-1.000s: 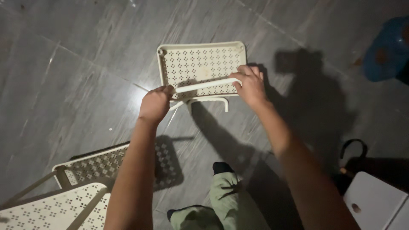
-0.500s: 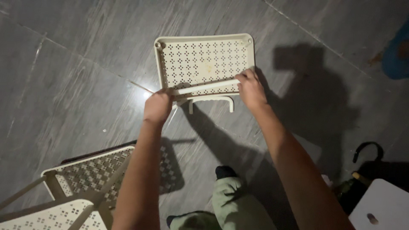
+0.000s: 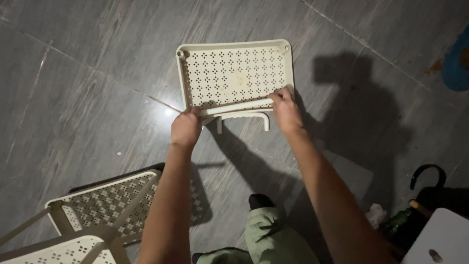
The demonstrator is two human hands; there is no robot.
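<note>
Head view: cream perforated tray [image 3: 234, 73] sits just beyond both hands, above grey floor [image 3: 88, 98]. Left hand [image 3: 185, 129] and right hand [image 3: 286, 110] each closed on its near edge. 2 similar trays [image 3: 107, 205] lie behind left arm.

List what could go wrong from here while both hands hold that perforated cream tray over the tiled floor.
1. The left hand and right hand grip only the near edge of the perforated tray, so its far side may tip or slip down.
2. The U-shaped bar under the near edge looks thin and might flex or snap if forced.
3. The shelf frame stands by the person's leg, so a step left could knock it.
</note>
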